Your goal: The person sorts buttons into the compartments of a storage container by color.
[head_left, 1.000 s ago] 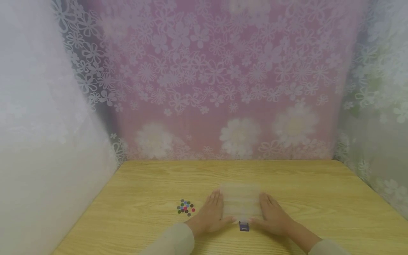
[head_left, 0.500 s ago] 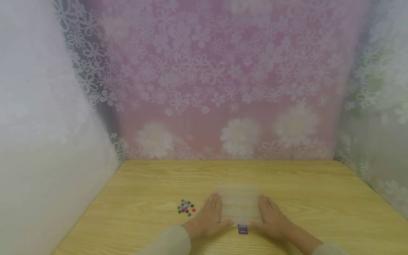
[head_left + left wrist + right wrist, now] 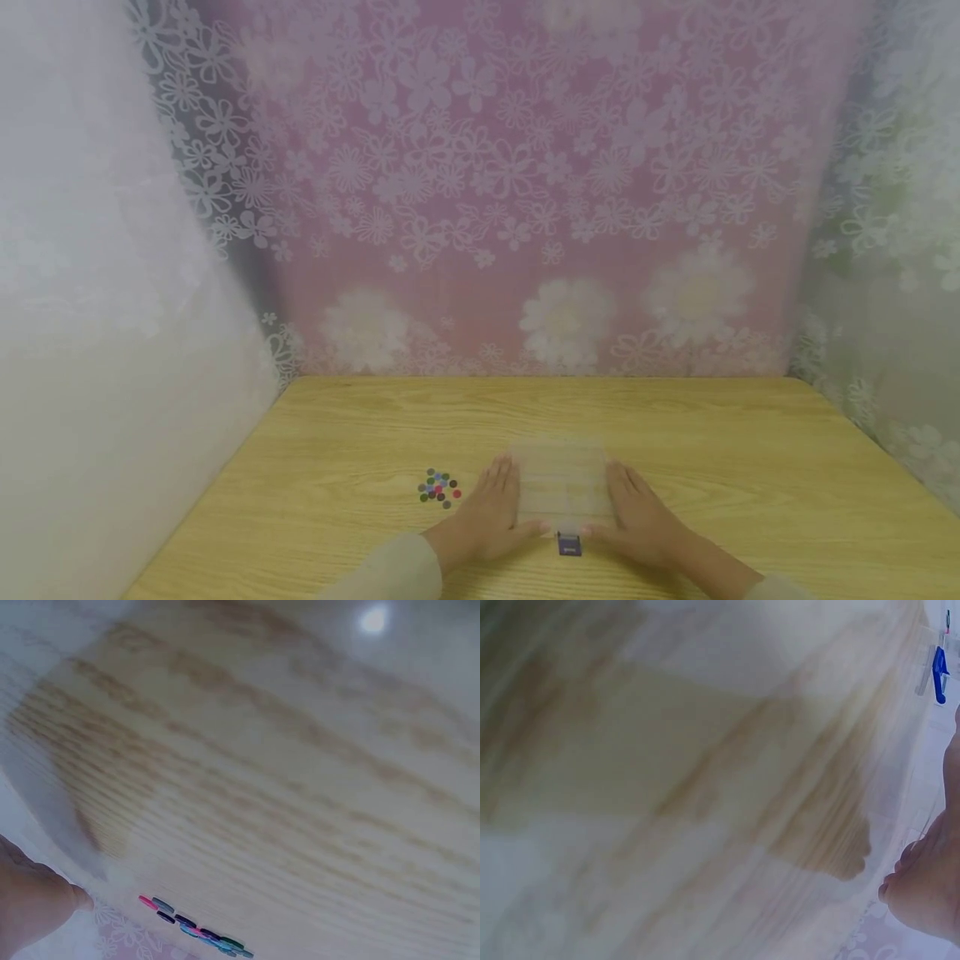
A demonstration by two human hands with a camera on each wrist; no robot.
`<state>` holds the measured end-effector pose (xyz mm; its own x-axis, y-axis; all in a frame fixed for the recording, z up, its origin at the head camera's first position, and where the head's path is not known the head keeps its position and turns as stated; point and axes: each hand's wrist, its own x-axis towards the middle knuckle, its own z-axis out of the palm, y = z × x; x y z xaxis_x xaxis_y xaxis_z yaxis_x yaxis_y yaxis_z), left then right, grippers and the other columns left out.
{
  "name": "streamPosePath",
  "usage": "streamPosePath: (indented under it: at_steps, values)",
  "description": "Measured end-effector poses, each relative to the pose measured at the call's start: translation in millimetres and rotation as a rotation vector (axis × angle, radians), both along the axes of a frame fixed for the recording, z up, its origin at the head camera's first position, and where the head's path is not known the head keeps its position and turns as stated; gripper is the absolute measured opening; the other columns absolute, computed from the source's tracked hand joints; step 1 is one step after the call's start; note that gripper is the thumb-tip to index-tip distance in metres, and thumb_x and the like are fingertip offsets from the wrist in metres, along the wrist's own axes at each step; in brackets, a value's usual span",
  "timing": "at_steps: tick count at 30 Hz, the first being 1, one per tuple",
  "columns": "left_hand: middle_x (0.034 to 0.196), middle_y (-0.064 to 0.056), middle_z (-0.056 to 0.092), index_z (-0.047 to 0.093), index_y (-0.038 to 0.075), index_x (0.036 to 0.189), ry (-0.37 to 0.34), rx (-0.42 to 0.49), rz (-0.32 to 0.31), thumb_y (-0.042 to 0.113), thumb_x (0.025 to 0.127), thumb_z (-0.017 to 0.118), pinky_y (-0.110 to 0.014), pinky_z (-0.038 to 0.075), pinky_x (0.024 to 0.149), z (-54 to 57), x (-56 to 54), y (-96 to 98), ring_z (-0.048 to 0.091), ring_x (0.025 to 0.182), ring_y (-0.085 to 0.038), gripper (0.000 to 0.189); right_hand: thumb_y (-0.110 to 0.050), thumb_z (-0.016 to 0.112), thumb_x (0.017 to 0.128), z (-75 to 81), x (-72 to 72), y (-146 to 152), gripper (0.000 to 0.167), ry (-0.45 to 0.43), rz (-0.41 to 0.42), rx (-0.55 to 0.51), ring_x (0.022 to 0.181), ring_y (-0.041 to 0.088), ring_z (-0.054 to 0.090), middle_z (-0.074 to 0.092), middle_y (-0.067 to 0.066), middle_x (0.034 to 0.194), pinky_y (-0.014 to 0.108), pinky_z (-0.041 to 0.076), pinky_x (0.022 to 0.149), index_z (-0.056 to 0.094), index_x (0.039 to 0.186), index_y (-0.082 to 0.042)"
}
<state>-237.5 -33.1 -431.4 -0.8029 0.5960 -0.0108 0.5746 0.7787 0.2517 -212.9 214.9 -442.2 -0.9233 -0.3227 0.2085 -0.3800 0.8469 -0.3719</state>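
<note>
A see-through plastic box [image 3: 562, 487] stands on the table between both hands, a dark blue latch [image 3: 569, 545] on its near side. Along its left side lies the left hand [image 3: 491, 510], fingers straight and thumb reaching across the near side. The right hand [image 3: 641, 517] mirrors it at the right side, its thumb tip close to the latch. From the right wrist, the blue latch [image 3: 940, 675] shows beside the right hand [image 3: 926, 889]. In the left wrist view, part of the left hand [image 3: 34, 904] appears at the box's edge.
Several small round coloured discs [image 3: 438, 489] lie loosely grouped on the wooden table [image 3: 360, 433], left of the left hand. A floral curtain [image 3: 525, 208] hangs behind the far table edge, with pale sheets at both sides.
Both hands and the box have shifted a little toward the person and slightly left. The discs have stayed in place on the table.
</note>
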Motion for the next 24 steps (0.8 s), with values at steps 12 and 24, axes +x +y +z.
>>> streamPosePath:
  at_steps: [12,24]
  values:
    - [0.150,-0.029,0.013,0.016,-0.010,0.143,0.036,-0.006,-0.029,0.062,0.092,0.030,-0.046,0.018,0.115,-0.5,3.8,-5.1,0.013,0.141,-0.040,0.089,-0.058,0.058,0.082,1.6,4.8,-2.0,0.103,-0.053,0.017,-0.005,0.132,0.054,0.021,0.020,0.039,0.143,0.060,0.022,0.106,0.020,0.136,0.020]
    - [0.151,-0.028,0.012,0.016,-0.008,0.143,0.009,-0.007,-0.021,0.064,0.091,0.032,-0.046,0.018,0.115,0.4,4.9,-4.7,0.012,0.142,-0.038,0.090,-0.065,0.062,0.073,2.6,3.5,8.6,0.107,0.059,0.013,0.074,0.128,0.050,0.033,0.032,0.034,0.140,0.058,0.031,0.103,0.027,0.137,0.014]
